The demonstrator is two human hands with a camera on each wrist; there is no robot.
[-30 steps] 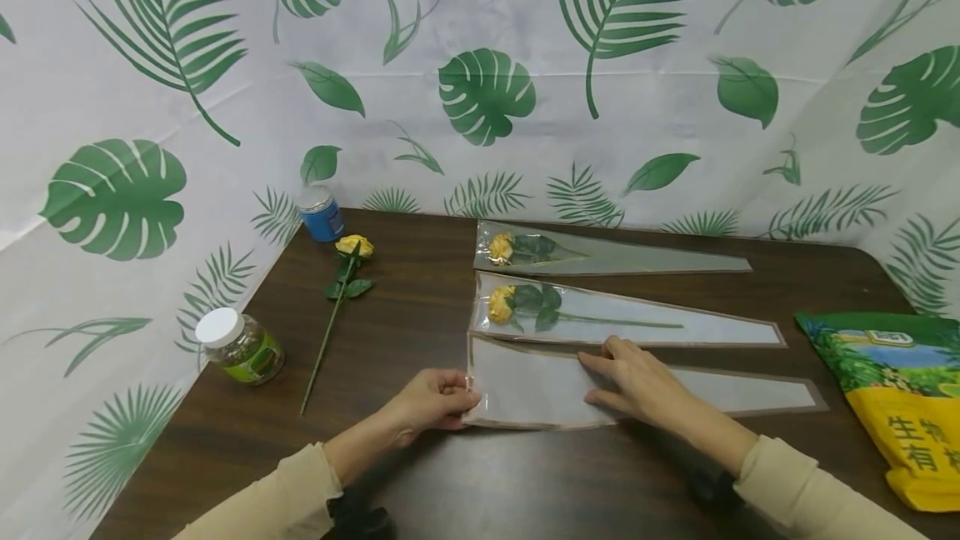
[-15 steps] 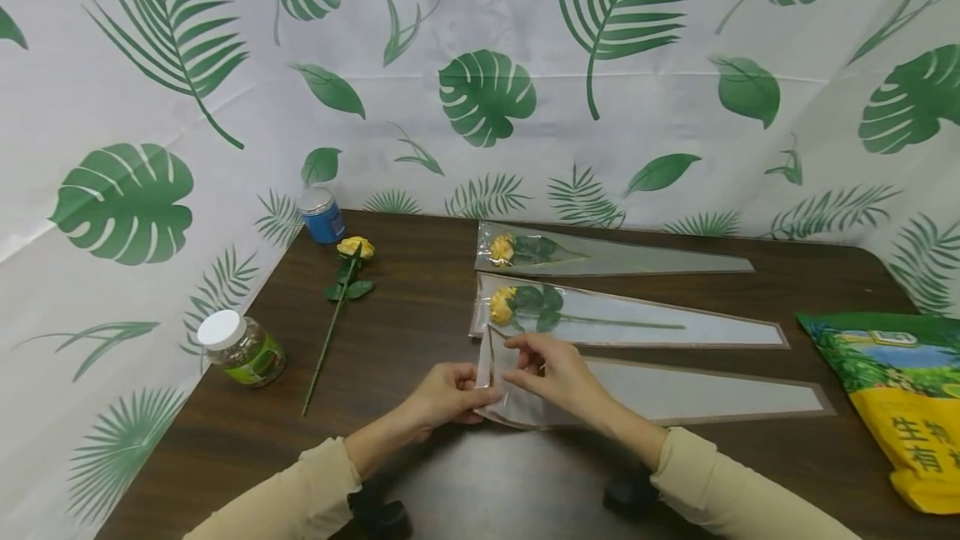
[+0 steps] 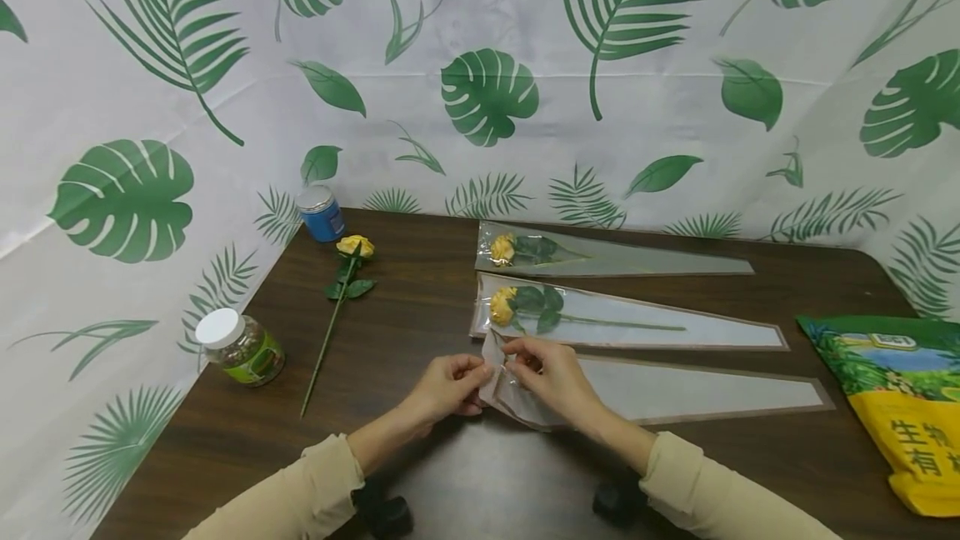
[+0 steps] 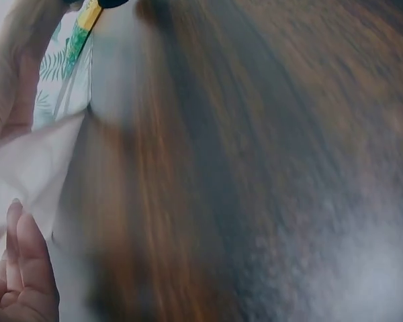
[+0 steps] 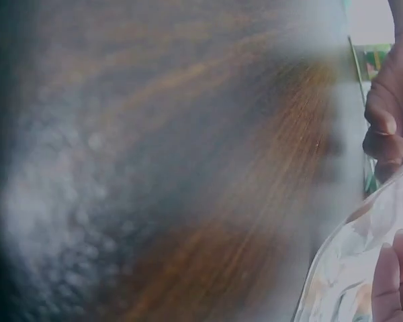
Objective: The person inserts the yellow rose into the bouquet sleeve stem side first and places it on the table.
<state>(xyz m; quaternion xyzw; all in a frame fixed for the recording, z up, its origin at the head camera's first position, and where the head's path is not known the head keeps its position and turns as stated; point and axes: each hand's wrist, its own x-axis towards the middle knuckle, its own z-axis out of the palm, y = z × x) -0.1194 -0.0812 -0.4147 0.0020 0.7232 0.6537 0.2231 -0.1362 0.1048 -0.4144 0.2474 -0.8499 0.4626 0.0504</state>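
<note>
A long tapered flower sleeve (image 3: pixel 675 390), white-backed with a clear front, lies nearest the person, its wide end at the left. My left hand (image 3: pixel 446 386) pinches that wide end between thumb and fingers. Close beside it, my right hand (image 3: pixel 551 373) pinches the clear film of the same end, and the mouth of the sleeve is lifted and bent. In the left wrist view the pale sleeve layer (image 4: pixel 33 168) stands by the left fingers (image 4: pixel 33 261). The right wrist view shows clear film (image 5: pixel 349 261) around the right fingers (image 5: pixel 387 282).
Behind lie two sleeves, a white-backed one (image 3: pixel 637 311) and a greyish one (image 3: pixel 660 261), each with a yellow rose inside. A loose yellow rose (image 3: pixel 337 307) lies left. Farther left stand a white-lidded jar (image 3: pixel 247 348) and a blue can (image 3: pixel 321 213). A green-yellow bag (image 3: pixel 900 415) lies right.
The right hand has moved left from the sleeve's middle to its wide end. That end has gone from flat to lifted and bent between both hands. The left hand has shifted slightly right.
</note>
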